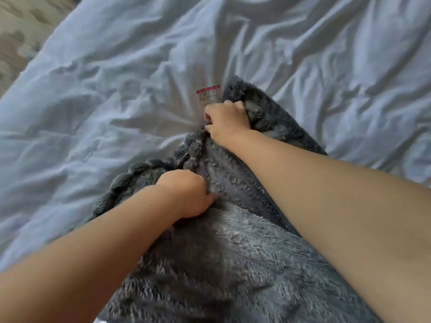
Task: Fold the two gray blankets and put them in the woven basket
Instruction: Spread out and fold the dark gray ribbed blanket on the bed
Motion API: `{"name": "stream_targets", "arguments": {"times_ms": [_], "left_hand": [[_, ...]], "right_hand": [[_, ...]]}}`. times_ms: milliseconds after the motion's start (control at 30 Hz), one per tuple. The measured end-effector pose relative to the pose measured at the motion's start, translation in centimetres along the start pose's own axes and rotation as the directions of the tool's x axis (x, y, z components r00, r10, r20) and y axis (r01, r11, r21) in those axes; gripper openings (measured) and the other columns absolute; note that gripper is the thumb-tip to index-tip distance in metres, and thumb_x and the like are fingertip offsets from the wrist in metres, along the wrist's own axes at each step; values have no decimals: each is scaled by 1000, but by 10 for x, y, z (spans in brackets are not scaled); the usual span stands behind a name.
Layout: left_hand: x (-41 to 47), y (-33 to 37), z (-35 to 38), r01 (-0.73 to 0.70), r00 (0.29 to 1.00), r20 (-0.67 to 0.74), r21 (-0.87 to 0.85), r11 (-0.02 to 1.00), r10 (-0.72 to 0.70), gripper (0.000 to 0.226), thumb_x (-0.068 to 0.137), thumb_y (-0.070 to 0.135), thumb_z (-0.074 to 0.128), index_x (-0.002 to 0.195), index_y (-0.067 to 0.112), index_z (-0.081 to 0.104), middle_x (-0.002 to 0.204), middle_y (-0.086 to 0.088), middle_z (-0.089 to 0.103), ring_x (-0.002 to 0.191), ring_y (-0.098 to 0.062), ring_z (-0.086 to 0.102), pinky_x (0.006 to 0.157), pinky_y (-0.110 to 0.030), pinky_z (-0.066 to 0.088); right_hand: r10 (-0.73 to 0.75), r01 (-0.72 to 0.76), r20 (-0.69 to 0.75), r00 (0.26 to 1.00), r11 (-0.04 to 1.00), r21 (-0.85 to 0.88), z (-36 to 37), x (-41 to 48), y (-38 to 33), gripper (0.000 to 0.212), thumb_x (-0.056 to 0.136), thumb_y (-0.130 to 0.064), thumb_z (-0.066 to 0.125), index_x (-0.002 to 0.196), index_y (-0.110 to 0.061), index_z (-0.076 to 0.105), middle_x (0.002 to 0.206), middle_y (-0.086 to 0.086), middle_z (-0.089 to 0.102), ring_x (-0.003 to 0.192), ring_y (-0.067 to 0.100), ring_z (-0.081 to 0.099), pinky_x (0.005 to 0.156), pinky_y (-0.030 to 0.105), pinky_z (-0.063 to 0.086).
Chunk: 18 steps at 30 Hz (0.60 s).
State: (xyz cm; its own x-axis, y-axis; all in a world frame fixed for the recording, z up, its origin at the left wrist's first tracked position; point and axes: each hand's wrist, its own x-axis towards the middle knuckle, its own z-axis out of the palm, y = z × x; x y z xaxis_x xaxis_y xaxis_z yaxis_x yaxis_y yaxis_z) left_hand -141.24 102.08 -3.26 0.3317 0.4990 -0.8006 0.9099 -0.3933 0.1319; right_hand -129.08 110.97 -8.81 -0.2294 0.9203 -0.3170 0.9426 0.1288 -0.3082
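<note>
We extend both arms forward: left hand (pixel 186 194) and right hand (pixel 227 118) each clutch the gray blanket (pixel 221 264), fingers curled.

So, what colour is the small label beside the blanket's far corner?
The label on the gray blanket is white with a pinkish-red top band; head view.
</note>
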Motion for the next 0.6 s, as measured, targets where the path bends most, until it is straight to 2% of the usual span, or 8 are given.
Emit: {"name": "stream_targets", "arguments": {"times_ms": [67, 133, 200, 267, 367, 467, 533, 600], "left_hand": [[8, 5, -11, 103, 994, -28, -111, 988, -107, 34, 96, 45, 42, 93, 15, 55, 88, -2, 54, 83, -25, 57, 73, -36, 48], [16, 20, -28, 102, 954, -259, -202, 974, -153, 27, 93, 28, 48, 115, 11, 48, 111, -11, 50, 102, -34, 55, 76, -41, 45], [24, 47, -49, 7, 877, -473, -168, 986, -87, 35, 87, 18, 53, 121, 12, 46, 117, -13, 47, 108, -36, 51, 79, -44, 42], [37, 83, -69, -130, 831, -550, -50, 990, 81, 45, 84, 20, 57, 127, 15, 44, 123, -12, 45, 115, -35, 46, 91, -44, 40], [65, 147, -82, -295, 845, -418, 153, 943, 333, 69, 81, 28, 64, 141, 24, 30, 139, -6, 39, 131, -29, 36, 109, -44, 26], [94, 192, -75, -298, 905, -200, 333, 895, 375, 83, 80, 21, 64, 148, 25, 18, 143, -6, 38, 135, -28, 34, 114, -50, 19], [110, 201, -70, -252, 921, -173, 419, 872, 349, 74, 79, 16, 64, 143, 24, 28, 127, -6, 48, 118, -28, 49, 101, -47, 38], [118, 199, -71, -234, 921, -192, 425, 874, 340, 59, 83, 24, 65, 135, 26, 37, 102, -2, 54, 88, -23, 53, 67, -32, 47]], "right_hand": [[-48, 59, -70, 996, 983, 175, -6, -17, 6, 32, 87, -32, 64, 115, -19, 57, 119, 4, 59, 112, 28, 48, 98, 38, 32], [-33, 93, -189, 981, 943, 318, -21, -46, 28, 50, 82, -31, 68, 127, -16, 53, 122, 7, 56, 113, 29, 49, 98, 38, 38], [75, 28, -277, 958, 936, 351, -33, -83, 70, 55, 81, -28, 68, 131, -13, 51, 124, 9, 53, 115, 28, 49, 99, 36, 39], [279, -166, -248, 928, 903, 397, -37, -125, 122, 57, 82, -30, 69, 132, -13, 48, 125, 9, 52, 116, 27, 49, 94, 31, 39], [571, -533, 60, 819, 718, 448, -35, -192, 205, 75, 77, -49, 73, 137, -19, 40, 133, 5, 51, 119, 23, 51, 85, 27, 38], [615, -711, 376, 693, 670, 213, -32, -263, 269, 101, 64, -68, 72, 144, -24, 31, 147, 1, 42, 126, 25, 47, 84, 29, 37], [622, -705, 466, 630, 709, 6, -32, -299, 300, 98, 65, -61, 77, 143, -22, 33, 144, 4, 45, 120, 28, 50, 80, 32, 39], [671, -692, 396, 627, 713, -113, -33, -323, 319, 69, 69, -53, 79, 121, -17, 53, 126, 11, 59, 99, 30, 55, 71, 32, 39]]}}
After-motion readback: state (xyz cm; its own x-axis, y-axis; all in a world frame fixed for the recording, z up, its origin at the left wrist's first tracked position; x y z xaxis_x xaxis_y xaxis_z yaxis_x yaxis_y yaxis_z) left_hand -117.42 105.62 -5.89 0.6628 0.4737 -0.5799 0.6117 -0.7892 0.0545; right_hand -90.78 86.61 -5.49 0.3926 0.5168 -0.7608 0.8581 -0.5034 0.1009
